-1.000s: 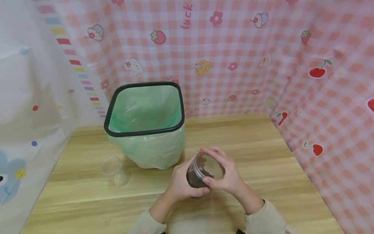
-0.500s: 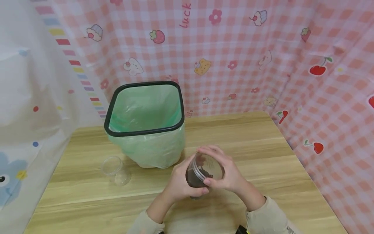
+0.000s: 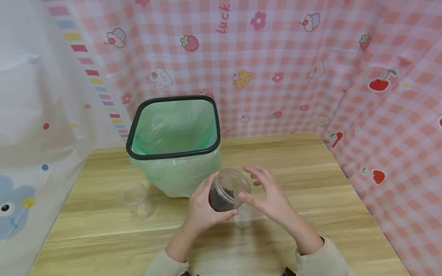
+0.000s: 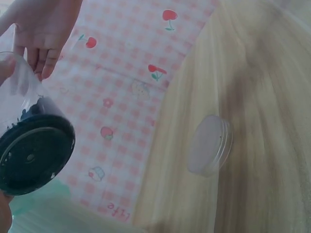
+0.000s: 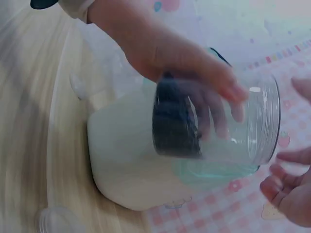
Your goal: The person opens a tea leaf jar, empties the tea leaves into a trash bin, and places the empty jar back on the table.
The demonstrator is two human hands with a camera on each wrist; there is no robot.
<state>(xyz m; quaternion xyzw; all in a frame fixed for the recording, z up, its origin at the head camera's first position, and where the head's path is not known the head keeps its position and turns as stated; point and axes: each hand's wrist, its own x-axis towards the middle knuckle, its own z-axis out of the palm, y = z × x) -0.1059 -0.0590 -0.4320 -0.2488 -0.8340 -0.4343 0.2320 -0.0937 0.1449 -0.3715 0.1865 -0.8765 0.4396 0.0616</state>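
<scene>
In the head view's lower centre, we see the left hand [image 3: 199,214] with its fingers clamped around a tilted clear jar [image 3: 228,191] containing dark material [image 3: 218,201]. We find the right hand [image 3: 274,201] just right of it, fingers apart, a round clear lid [image 3: 243,218] lying below, and a green-lined bin [image 3: 174,155] to the upper left.

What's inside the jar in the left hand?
Dark stuff sits at the bottom of the jar; the rest looks clear. The dark stuff's middle can't be seen, and the left hand covers part of the jar.
</scene>
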